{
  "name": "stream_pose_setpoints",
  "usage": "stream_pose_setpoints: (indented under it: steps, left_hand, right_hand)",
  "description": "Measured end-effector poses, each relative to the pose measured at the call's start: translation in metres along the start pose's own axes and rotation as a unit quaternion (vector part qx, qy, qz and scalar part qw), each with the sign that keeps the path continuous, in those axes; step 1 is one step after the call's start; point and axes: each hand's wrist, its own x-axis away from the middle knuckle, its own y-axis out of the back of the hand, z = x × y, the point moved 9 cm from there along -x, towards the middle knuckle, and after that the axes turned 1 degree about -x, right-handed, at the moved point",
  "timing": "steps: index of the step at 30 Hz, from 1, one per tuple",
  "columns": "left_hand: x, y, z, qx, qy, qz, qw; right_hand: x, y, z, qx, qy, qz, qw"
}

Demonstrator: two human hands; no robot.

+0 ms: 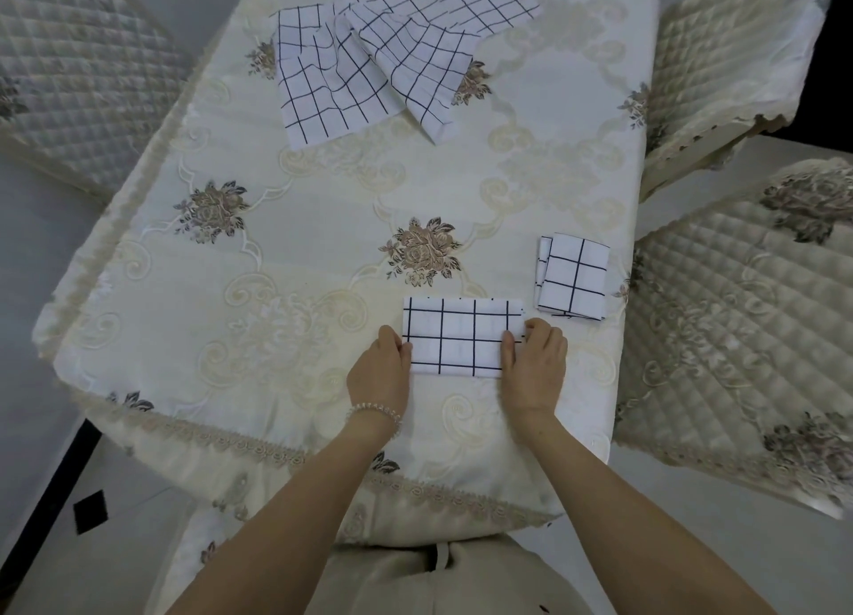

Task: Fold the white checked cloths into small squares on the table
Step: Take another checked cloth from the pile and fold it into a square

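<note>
1. No brand, label or readable writing shows on any item in view.
2. A folded white checked cloth [461, 336], now an oblong strip with thin dark grid lines, lies flat on the desk [277, 245] just below the centre of the frame.
3. The left hand [381, 370] is at the strip's left end, thumb on top of the cloth; the fingers lie at or under the edge, so whether this grip truly clamps the cloth cannot be told. A beaded bracelet [374, 411] circles that wrist.
4. The right hand [535, 365] is at the strip's right end, thumb pressed on top and fingers curled round the edge, a pinching grip on the cloth.
5. Both bare forearms rise from the bottom of the frame and angle inward toward the strip.
6. A finished small stack of folded squares [572, 275] sits just right of the strip, near the desk's right edge, apart from it.
7. Unfolded checked cloths [364, 60] lie overlapping at the top centre (some creased and skewed).
8. The desk wears a cream floral embroidered cover; quilted chair cushions [747, 291] flank it at right and upper left.
</note>
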Motion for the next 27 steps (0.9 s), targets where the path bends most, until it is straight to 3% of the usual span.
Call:
stream_pose_setpoints:
  steps: [4,10,12,14,16,18,22,27]
  left_hand:
    - [-0.004,-0.002,0.001,-0.016,0.007,-0.005,1.000]
    - [-0.003,0.000,0.001,-0.018,-0.006,-0.041,0.999]
    - [-0.001,0.008,-0.015,-0.007,-0.080,-0.106,0.991]
    - [0.006,0.010,-0.049,-0.027,-0.205,-0.167,0.964]
    - [0.012,-0.004,-0.089,-0.027,-0.302,-0.135,0.943]
    - [0.012,-0.026,-0.120,-0.066,-0.346,-0.070,0.933]
    - [-0.003,-0.059,-0.121,-0.118,-0.335,0.021,0.934]
    - [-0.015,-0.049,-0.076,-0.106,-0.297,0.010,0.949]
  right_hand:
    - [0.000,0.003,-0.002,-0.014,-0.016,-0.010,1.000]
    - [-0.002,0.001,0.006,0.047,0.040,-0.005,0.998]
    - [-0.002,0.000,0.007,0.062,0.046,-0.002,0.997]
    - [-0.002,-0.001,0.008,0.070,0.050,0.001,0.996]
    - [-0.002,-0.002,0.008,0.068,0.050,0.004,0.996]
    - [-0.003,-0.004,0.006,0.067,0.042,0.012,0.997]
    - [-0.002,-0.008,0.004,0.074,0.049,0.016,0.996]
    - [-0.003,-0.004,0.009,0.073,0.059,0.011,0.996]
